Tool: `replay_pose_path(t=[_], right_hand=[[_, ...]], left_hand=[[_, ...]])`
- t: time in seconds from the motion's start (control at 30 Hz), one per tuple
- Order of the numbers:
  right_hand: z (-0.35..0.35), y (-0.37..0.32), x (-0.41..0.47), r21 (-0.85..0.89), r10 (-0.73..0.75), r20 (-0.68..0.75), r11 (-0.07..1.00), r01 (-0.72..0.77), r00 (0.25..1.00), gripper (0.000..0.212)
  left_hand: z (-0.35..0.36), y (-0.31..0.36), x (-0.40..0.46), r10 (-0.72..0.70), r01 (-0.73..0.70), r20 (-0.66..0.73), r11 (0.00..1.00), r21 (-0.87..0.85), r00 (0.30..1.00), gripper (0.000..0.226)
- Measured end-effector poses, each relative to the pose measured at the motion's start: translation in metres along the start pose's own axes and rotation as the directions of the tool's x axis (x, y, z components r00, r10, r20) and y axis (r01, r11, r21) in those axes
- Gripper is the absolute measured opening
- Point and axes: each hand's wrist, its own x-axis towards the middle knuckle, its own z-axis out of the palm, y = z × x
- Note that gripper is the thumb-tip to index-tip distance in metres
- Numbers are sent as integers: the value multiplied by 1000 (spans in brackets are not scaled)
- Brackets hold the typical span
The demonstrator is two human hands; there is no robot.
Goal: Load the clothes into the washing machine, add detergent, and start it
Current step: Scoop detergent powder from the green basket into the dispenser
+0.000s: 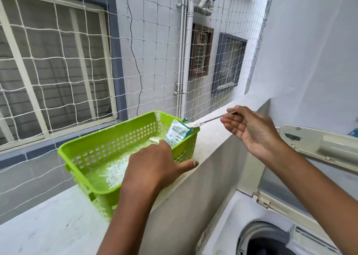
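A: Why is the green basket (100, 156) up on the ledge (213, 136) rather than down by the washing machine (257, 233)?

B: Likely so the detergent stays within reach while the drum is loaded. The machine sits below the right hand (249, 130), lid (317, 148) raised behind that hand, and something dark shows inside the drum, probably the clothes.

A: And the left hand (155, 165)?

B: It rests over the basket's near rim, thumb stretched along the ledge, fingers curled down inside toward the detergent packet (177, 133). It looks like it steadies the basket or packet so neither slides; whether the fingers actually pinch the packet is hidden.

A: What does the right hand hold?

B: A metal spoon (209, 120), pinched by its handle end between thumb and fingertips, the other fingers loosely spread. The bowl, heaped with white powder, sits at the packet's open mouth, just beyond the left hand's fingertips.

A: Why keep it so level?

B: Probably to avoid spilling. White powder already dusts the basket floor, beside a small white object (154, 140) lying ahead of the left hand.

A: So, which step?

B: Scooping detergent; it must next travel down past the right hand into the machine.
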Motion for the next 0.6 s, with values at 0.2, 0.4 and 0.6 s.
replay_pose_path(t=[0.2, 0.4, 0.6], right_hand=[[5, -2, 4, -93, 3, 33, 996, 0, 999, 16], [24, 5, 11, -299, -18, 157, 952, 65, 987, 16], [36, 23, 15, -609, -174, 325, 714, 346, 930, 25]], left_hand=[[1, -2, 6, 39, -36, 47, 998, -54, 998, 73], [-4, -2, 26, 124, -81, 201, 975, -206, 972, 77], [-2, -4, 28, 147, -88, 219, 961, -261, 965, 73]])
